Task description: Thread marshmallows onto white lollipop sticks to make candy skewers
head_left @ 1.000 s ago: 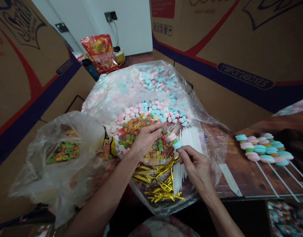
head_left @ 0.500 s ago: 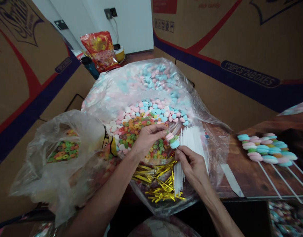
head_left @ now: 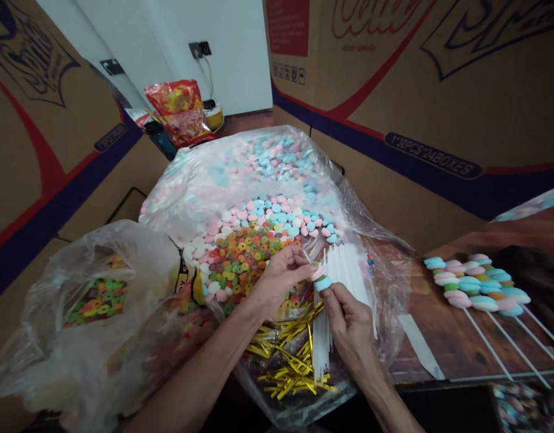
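Between my hands is a candy skewer [head_left: 322,282] of a pink marshmallow, a green gummy ring and a blue marshmallow, with a white stick tip poking out at its upper end. My left hand [head_left: 283,279] pinches the skewer's upper end by the pink marshmallow. Just under the blue marshmallow, the fingers of my right hand [head_left: 351,319] are closed on the lower end; the stick there is mostly hidden. Beneath my hands lie loose gummy rings [head_left: 240,255], white sticks [head_left: 349,270] and gold twist ties [head_left: 288,367]. Pink, blue and white marshmallows [head_left: 283,210] spread behind them.
A clear plastic bag [head_left: 204,174] of marshmallows covers the table's middle. At left sits an open bag of gummy rings [head_left: 100,300]. Finished-looking marshmallow skewers [head_left: 479,285] lie at right, near a pale strip [head_left: 421,346]. Large cardboard boxes [head_left: 416,108] flank the table; a red packet [head_left: 180,111] stands behind.
The view has shifted, so the scene sits lower. My left fingers have curled closer around the pink marshmallow, and a white stick tip now shows above it. My right hand keeps its grip.
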The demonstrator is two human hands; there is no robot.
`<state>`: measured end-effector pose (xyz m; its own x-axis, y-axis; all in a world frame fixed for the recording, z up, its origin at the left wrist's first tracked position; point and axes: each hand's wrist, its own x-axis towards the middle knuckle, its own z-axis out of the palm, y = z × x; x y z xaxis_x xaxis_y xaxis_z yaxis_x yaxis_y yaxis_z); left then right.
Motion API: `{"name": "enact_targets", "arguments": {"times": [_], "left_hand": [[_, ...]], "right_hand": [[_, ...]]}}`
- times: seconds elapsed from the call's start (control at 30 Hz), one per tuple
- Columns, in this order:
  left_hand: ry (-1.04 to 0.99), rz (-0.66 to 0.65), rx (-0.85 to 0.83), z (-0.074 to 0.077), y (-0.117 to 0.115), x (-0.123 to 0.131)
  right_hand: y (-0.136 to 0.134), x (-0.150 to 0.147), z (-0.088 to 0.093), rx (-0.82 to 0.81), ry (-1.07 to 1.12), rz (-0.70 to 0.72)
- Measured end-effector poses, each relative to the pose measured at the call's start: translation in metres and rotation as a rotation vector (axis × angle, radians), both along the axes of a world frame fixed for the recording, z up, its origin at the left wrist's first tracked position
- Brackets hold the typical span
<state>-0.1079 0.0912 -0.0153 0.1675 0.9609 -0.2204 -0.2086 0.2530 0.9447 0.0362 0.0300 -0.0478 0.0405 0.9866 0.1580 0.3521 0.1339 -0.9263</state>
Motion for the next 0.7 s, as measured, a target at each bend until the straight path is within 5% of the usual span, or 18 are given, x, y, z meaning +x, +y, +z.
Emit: {"name": "enact_targets", "arguments": {"times": [0.13, 0.27, 0.4, 0.53, 0.7], "left_hand": [[0.151, -0.01, 0.106, 0.006, 0.027, 0.013], [0.808, 0.049, 0.409, 0.004, 0.056, 0.025], [1.291, -0.001, 0.472, -0.006, 0.068, 0.034], [1.314, 0.048, 0.464, -0.012, 0.069, 0.036], [1.041, 0.107, 0.48, -0.007, 0.066, 0.024]], "right_hand": [[0.004, 0.001, 0.0, -0.056, 0.136, -0.143], [0.01, 0.006, 0.001, -0.083, 0.246, -0.207], [0.009, 0.008, 0.002, -0.103, 0.272, -0.212], [0.008, 0.008, 0.003, -0.112, 0.245, -0.21], [0.008, 0.008, 0.006, -0.099, 0.212, -0.2]]}}
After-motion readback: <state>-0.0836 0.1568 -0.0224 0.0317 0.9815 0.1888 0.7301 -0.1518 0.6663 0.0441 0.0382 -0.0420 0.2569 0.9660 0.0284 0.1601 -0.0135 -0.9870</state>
